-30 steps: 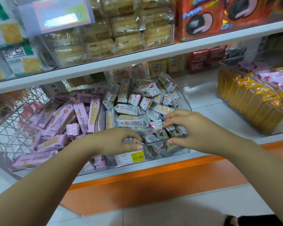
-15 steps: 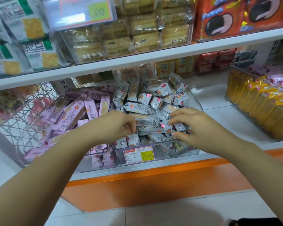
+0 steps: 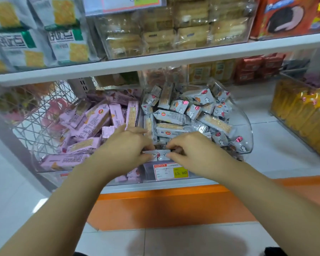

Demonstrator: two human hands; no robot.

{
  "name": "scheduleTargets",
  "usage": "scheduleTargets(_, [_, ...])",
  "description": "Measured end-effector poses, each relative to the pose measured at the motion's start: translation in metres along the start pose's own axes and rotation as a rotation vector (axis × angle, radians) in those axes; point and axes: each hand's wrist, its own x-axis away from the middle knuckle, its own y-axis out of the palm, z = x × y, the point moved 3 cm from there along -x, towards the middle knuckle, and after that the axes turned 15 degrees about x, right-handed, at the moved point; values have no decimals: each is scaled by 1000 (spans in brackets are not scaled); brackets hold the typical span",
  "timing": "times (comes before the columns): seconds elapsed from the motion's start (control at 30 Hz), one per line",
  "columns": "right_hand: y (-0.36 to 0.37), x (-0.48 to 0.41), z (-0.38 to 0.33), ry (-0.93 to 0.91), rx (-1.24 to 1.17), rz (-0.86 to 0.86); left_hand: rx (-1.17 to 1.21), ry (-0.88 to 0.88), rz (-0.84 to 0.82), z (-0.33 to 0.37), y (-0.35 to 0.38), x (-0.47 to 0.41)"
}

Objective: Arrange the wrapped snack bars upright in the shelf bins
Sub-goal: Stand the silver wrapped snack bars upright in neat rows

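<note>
A clear plastic bin (image 3: 247, 133) on the lower shelf holds several grey-white wrapped snack bars (image 3: 171, 118) lying jumbled at all angles. At its front edge my left hand (image 3: 127, 145) and my right hand (image 3: 190, 147) both pinch the top edge of one small grey-white bar (image 3: 158, 155), which stands upright just behind the front wall. A second clear bin (image 3: 35, 163) to the left holds several pink wrapped bars (image 3: 92, 121), also lying in disorder.
A yellow price tag (image 3: 171, 171) reading 15.80 sits on the bin's front. A wire basket (image 3: 35, 111) stands at the left, a bin of yellow packs (image 3: 303, 115) at the right. The upper shelf (image 3: 155, 61) overhangs the bins. An orange base (image 3: 164, 206) runs below.
Both hands have come together at the bin's front edge and now pinch one grey-white bar between them. The camera has moved closer and tilted down.
</note>
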Motion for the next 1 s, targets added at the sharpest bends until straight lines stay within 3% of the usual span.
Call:
scheduleTargets(0.1, [9,-8,-3,47,0,-66,-5,22,52,-2,7,-4])
scheduleTargets(0.3, [3,-11,3,149,-115,58,16,53,175,-8,14,-5])
scheduleTargets(0.4, [5,-14,-2,157,-152,27,24,75,197,-10,14,-5])
scheduleTargets(0.7, [13,-17,-4,206,-213,-72,147,142,122,-10,11,-3])
scheduleTargets(0.83, [8,-9,-6,154,-222,-94,125,120,178,-6,19,-3])
scheduleTargets(0.9, [-3,-2,0,145,-173,-62,148,111,211,-7,22,-3])
scheduleTargets(1.0, [-30,9,23,198,66,143,229,131,254,-9,22,-2])
